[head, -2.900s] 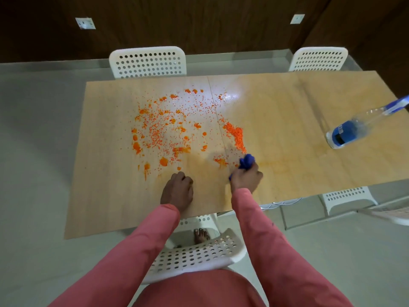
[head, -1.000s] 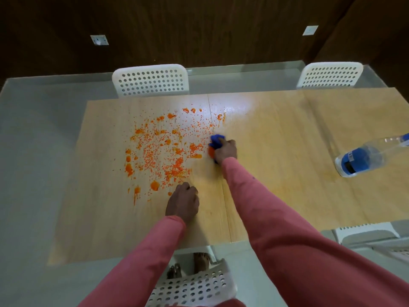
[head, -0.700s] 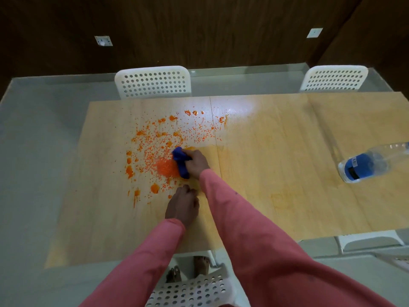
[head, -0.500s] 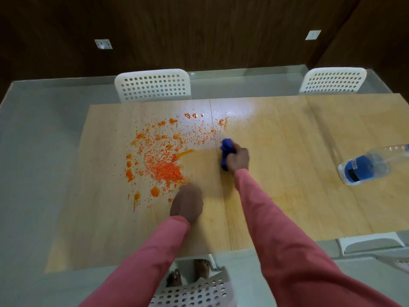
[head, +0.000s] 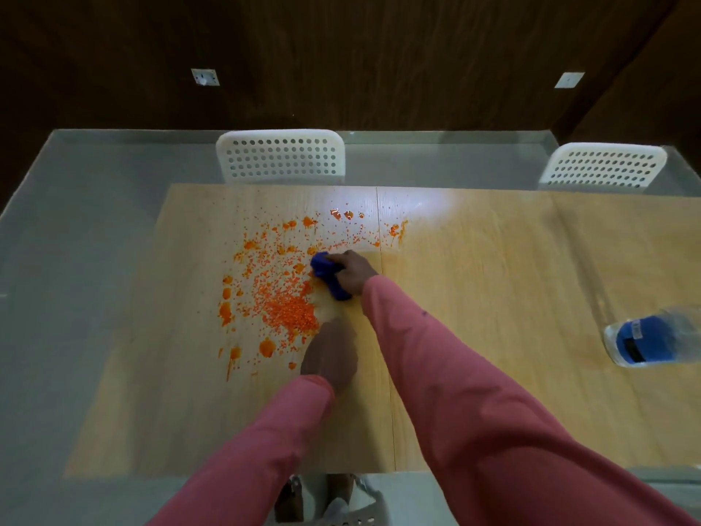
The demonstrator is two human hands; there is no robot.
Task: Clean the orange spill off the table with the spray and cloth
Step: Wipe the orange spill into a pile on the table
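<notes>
Right hand [head: 354, 270] shifted left into orange spill [head: 282, 294] — gripping blue cloth [head: 329, 274] | left hand [head: 330, 354] blurred on desk [head: 493, 298] — grip unclear

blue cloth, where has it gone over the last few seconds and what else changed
The right hand, gripping the crumpled blue cloth, swept from the table's near edge up and left into the orange spill, heaping crumbs near the left hand. That hand and the spray bottle stayed put.
</notes>
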